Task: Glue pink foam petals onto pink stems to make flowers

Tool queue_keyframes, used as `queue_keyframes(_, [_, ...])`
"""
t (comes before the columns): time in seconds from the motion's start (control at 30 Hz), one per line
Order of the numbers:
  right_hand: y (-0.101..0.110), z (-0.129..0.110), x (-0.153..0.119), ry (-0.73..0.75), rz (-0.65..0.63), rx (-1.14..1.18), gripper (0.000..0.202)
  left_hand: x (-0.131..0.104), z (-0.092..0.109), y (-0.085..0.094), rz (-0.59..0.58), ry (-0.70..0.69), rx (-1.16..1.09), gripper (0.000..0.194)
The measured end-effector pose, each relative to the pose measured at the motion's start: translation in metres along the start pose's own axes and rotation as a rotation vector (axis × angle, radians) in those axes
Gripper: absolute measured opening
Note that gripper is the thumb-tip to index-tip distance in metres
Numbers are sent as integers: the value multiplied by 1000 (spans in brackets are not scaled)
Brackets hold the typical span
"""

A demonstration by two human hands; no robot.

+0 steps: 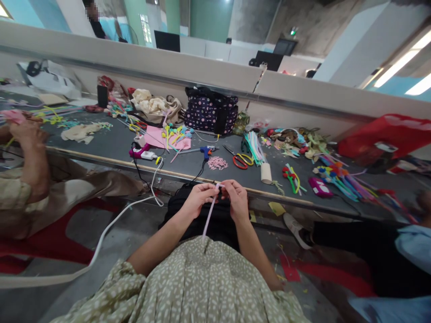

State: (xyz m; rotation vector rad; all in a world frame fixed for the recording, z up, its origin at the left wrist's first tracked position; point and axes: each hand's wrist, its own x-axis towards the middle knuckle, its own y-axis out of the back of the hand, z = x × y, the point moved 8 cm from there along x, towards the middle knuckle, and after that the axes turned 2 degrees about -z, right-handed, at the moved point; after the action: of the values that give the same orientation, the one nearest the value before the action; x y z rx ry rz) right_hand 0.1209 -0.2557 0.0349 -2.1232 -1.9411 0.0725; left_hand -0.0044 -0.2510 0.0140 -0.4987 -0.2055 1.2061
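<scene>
A pale pink pipe cleaner [209,218] hangs down toward my lap, its top end bent between my fingertips. My left hand [201,197] pinches it near the bend. Opposite, my right hand [236,197] grips the short end with thumb and forefinger. Both hands are just in front of the table edge. Beyond them on the table lie a pile of short pink pieces [217,163], a blue glue gun [206,151] and scissors with red and yellow handles [241,161].
A bundle of pipe cleaners [255,146] lies by a pale cylinder [266,173]. Behind stands a dotted bag [210,112]. A white cable [111,224] runs from the table on my left. A co-worker's hand [28,132] is at far left; another person sits at right.
</scene>
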Motion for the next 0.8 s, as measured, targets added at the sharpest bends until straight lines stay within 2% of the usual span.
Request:
queue_keyframes(0.13, [-3,-1,-1,33,-43,-22,21,-2,5,-3,-7,-53,73,26])
queue_keyframes(0.33, [-3,-10,-4,91,-26,-88,19,-5,21,-5,28,-199,180,26])
queue_keyframes(0.47, [-4,-14,-5,94,-54,-94,17,-5,23,-7,25,-223,198,25])
queue_keyframes(0.63, [-5,-11,-5,63,-81,-41,18,-5,19,-13,-75,-188,109,25])
queue_keyframes(0.8, [-5,-4,-6,6,-103,13,21,-2,2,-17,-173,3,-82,29])
